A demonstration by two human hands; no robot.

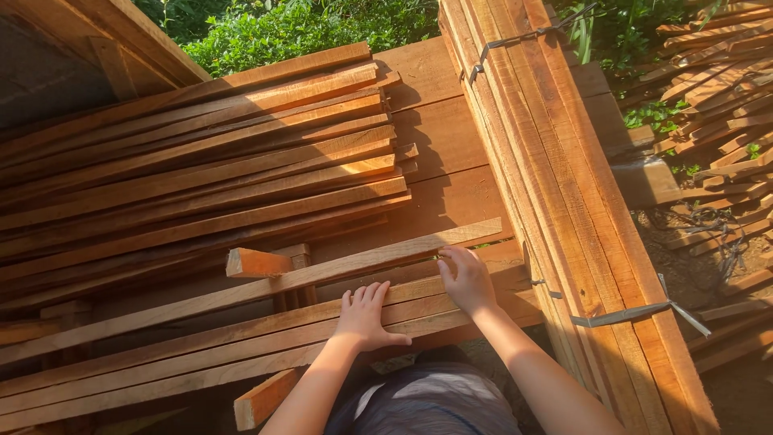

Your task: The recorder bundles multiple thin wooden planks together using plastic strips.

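near the lower middle of the frame the left hand (pixel 366 316) lies flat, fingers spread, on the lower wooden slats (pixel 201 346), gripping nothing. just right of it the right hand (pixel 465 278) curls its fingertips onto a long slat (pixel 322 274) that slants across the pile. a strapped bundle of planks (pixel 555 185) runs down the right side.

Wide planks (pixel 435 137) carry stacked wooden slats (pixel 201 161).

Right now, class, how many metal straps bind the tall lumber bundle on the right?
2: one strap near the far end of the bundle, another strap near the person's end. More may be hidden.
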